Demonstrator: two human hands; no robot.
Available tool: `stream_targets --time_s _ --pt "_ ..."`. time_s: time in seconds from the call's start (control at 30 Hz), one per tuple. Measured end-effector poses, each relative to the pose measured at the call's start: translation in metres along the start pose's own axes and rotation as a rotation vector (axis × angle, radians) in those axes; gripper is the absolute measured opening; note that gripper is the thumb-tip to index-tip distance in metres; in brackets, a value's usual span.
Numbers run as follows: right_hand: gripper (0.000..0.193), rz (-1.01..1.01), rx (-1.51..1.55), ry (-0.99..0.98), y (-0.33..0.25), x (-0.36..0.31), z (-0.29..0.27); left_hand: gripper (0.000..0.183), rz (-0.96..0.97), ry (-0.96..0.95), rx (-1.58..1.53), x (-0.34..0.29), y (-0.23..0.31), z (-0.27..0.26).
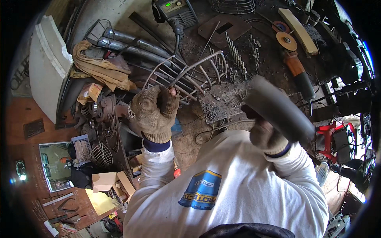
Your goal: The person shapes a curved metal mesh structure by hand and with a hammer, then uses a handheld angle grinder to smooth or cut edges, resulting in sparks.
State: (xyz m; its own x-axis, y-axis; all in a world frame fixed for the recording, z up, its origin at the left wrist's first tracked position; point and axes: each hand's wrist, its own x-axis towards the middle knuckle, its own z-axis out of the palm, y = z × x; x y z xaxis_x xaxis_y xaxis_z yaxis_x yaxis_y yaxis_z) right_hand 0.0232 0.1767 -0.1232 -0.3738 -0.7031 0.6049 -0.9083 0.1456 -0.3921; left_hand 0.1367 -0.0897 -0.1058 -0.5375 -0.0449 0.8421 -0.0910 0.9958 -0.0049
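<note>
Left grip pinches metal cage at its seven-o'clock end; judged stiff, fairly light, best held there. Right grip holds blurred dark shield.

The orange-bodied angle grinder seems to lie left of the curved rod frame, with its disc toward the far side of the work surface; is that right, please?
Not quite: the head view shows the angle grinder to the right of the curved rod frame, not to its left. Its disc does lie toward the far side of the work surface.
</note>
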Motion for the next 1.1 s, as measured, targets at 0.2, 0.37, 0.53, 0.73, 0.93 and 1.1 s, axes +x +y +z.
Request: stream_targets --time_s 0.2,0.37,0.53,0.73,0.93,1.1 --pt "0.043 0.223 0.232 0.175 0.006 0.001 0.031 0.032 -0.025 -0.022 0.036 0.014 0.003 0.013" --pt "0.047 0.124 0.113 0.243 0.007 -0.014 0.038 0.032 -0.139 -0.049 -0.069 0.012 -0.009 0.007" --pt "0.048 0.160 0.204 0.242 0.010 -0.004 0.045 0.030 -0.095 -0.038 -0.059 0.012 -0.002 0.003" --pt "0.047 0.233 0.239 0.202 0.008 0.001 0.052 0.031 -0.137 -0.056 -0.097 0.017 0.008 -0.006" --pt "0.047 0.219 0.445 0.388 0.009 0.008 0.055 0.032 -0.126 -0.097 -0.085 0.017 0.014 -0.012" --pt "0.069 0.460 0.472 0.415 0.009 0.015 0.031 0.029 0.057 -0.109 -0.142 0.013 0.015 -0.009"
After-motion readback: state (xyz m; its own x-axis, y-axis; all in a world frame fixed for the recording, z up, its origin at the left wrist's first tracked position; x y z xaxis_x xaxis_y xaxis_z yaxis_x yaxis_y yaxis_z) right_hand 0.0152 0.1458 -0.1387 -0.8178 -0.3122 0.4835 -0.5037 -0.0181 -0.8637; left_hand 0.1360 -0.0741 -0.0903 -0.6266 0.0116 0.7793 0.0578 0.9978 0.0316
